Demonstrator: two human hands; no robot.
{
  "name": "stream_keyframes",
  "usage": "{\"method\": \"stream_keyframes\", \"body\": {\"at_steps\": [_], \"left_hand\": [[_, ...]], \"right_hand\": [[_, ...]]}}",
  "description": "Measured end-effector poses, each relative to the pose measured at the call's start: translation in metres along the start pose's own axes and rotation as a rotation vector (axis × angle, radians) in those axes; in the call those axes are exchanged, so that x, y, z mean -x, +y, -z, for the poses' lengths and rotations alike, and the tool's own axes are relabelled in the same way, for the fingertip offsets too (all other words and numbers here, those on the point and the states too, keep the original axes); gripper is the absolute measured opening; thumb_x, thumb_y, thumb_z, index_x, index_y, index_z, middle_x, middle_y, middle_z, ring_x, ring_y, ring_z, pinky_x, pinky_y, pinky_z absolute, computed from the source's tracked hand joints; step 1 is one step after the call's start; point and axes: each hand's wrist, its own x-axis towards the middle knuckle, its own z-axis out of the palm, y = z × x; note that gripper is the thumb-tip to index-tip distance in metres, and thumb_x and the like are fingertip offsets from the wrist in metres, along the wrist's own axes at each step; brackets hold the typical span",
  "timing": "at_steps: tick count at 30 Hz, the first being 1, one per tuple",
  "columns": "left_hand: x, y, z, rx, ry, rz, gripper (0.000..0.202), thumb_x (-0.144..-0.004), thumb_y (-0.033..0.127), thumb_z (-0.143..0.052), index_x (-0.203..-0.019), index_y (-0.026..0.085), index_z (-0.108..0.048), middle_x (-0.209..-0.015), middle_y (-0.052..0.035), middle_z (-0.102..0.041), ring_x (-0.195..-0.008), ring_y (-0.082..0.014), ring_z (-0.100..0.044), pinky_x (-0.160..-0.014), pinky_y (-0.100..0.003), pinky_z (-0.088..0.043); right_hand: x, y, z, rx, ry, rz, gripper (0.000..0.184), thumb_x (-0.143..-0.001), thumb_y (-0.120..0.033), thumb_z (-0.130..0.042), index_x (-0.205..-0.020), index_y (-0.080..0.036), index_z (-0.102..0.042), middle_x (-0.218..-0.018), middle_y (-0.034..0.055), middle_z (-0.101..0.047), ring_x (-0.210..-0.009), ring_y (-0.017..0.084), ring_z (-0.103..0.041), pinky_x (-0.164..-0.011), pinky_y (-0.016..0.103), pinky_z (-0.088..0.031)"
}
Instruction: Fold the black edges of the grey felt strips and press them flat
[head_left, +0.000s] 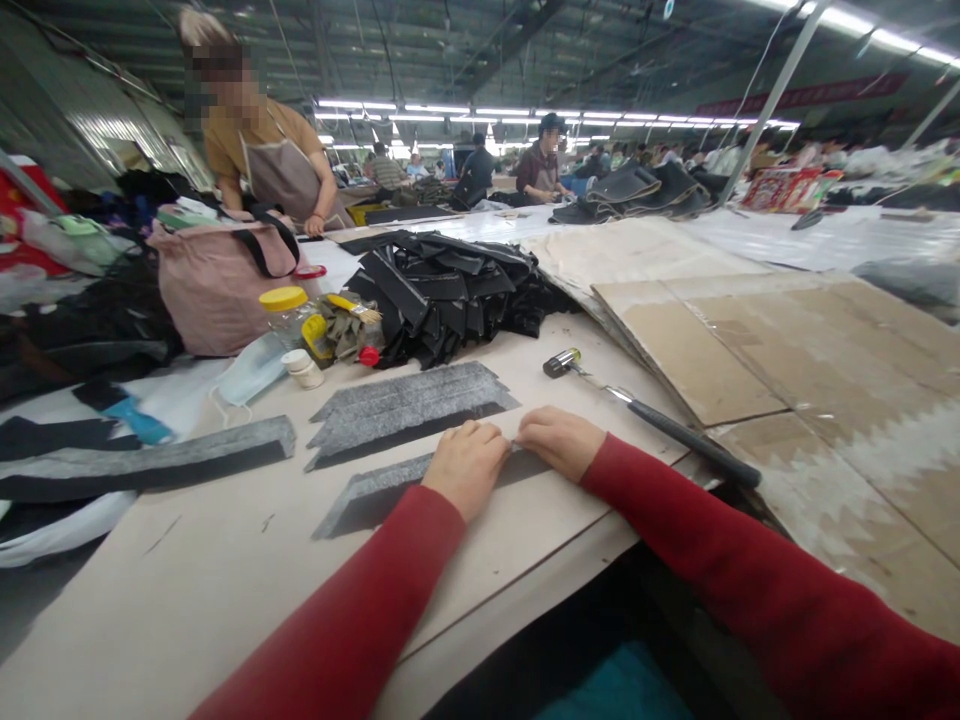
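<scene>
A grey-and-black fabric strip [369, 498] lies flat on the board-covered table in front of me. My left hand [469, 462] rests on its middle with the fingers curled down at the upper edge. Close beside it, my right hand [561, 440] pinches the same edge near the strip's right part. The fingertips of both hands nearly meet, and they partly hide the material there. Just beyond lies a layered set of similar strips [409, 400], grey on top with black edges. To the right rests a roller tool or hammer [660, 425] with a long black handle.
A heap of black cut pieces [442, 290] lies behind. At left are a yellow-lidded jar [285, 305], a white bottle [303, 368], a face mask [259, 370], a pink bag [225, 280] and another strip [225, 455]. Cardboard sheets [750, 340] cover the right side. A co-worker [277, 165] stands beyond.
</scene>
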Motion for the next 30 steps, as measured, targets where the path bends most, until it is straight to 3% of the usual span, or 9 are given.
{"method": "stream_keyframes", "body": {"at_steps": [4, 9, 14, 20, 26, 30], "left_hand": [[0.0, -0.001, 0.002, 0.016, -0.016, 0.005, 0.02, -0.085, 0.024, -0.037, -0.089, 0.02, -0.056, -0.093, -0.0036, -0.055, -0.09, -0.019, -0.045, -0.077, -0.035, -0.035], [0.008, -0.024, 0.004, 0.247, -0.068, 0.012, 0.025, -0.077, 0.019, -0.046, -0.101, 0.023, -0.054, -0.1, -0.002, -0.054, -0.091, -0.0171, -0.047, -0.081, -0.031, -0.038], [0.017, -0.04, 0.005, 0.346, -0.043, 0.058, 0.029, -0.073, 0.016, -0.05, -0.101, 0.02, -0.054, -0.098, -0.0033, -0.055, -0.092, -0.0181, -0.048, -0.084, -0.032, -0.039], [0.019, -0.037, 0.002, 0.315, -0.001, 0.035, 0.025, -0.073, 0.014, -0.049, -0.097, 0.021, -0.055, -0.096, -0.0022, -0.054, -0.09, -0.0171, -0.048, -0.082, -0.031, -0.039], [0.024, -0.031, 0.007, 0.187, -0.031, -0.013, 0.02, -0.079, 0.017, -0.045, -0.096, 0.02, -0.056, -0.094, -0.0033, -0.054, -0.087, -0.0166, -0.047, -0.078, -0.03, -0.039], [0.024, -0.023, 0.011, 0.051, -0.065, -0.063, 0.023, -0.083, 0.016, -0.037, -0.096, 0.019, -0.056, -0.09, -0.0052, -0.054, -0.084, -0.018, -0.046, -0.074, -0.032, -0.04]], "right_hand": [[-0.005, -0.019, 0.009, 0.169, -0.081, -0.098, 0.03, -0.085, -0.028, -0.037, -0.076, -0.013, -0.061, -0.088, 0.0086, -0.057, -0.081, 0.017, -0.048, -0.073, 0.03, -0.038], [-0.01, -0.035, 0.012, 0.243, -0.128, -0.203, 0.027, -0.08, -0.034, -0.046, -0.076, -0.012, -0.061, -0.085, 0.0093, -0.056, -0.084, 0.019, -0.046, -0.072, 0.031, -0.036], [-0.012, -0.038, 0.008, 0.239, -0.113, -0.288, 0.021, -0.075, -0.032, -0.052, -0.081, -0.013, -0.06, -0.085, 0.0089, -0.056, -0.085, 0.019, -0.046, -0.077, 0.033, -0.034], [-0.02, -0.042, 0.002, 0.119, -0.134, -0.272, 0.027, -0.071, -0.016, -0.049, -0.096, -0.017, -0.059, -0.086, 0.0067, -0.057, -0.084, 0.018, -0.048, -0.076, 0.031, -0.034], [-0.023, -0.047, -0.003, 0.119, -0.172, -0.186, 0.025, -0.072, -0.007, -0.043, -0.09, -0.013, -0.06, -0.085, 0.0084, -0.055, -0.082, 0.017, -0.048, -0.074, 0.028, -0.036], [-0.026, -0.061, -0.007, 0.264, -0.202, -0.197, 0.02, -0.078, -0.014, -0.041, -0.08, -0.011, -0.061, -0.08, 0.0099, -0.055, -0.078, 0.02, -0.048, -0.07, 0.031, -0.037]]}}
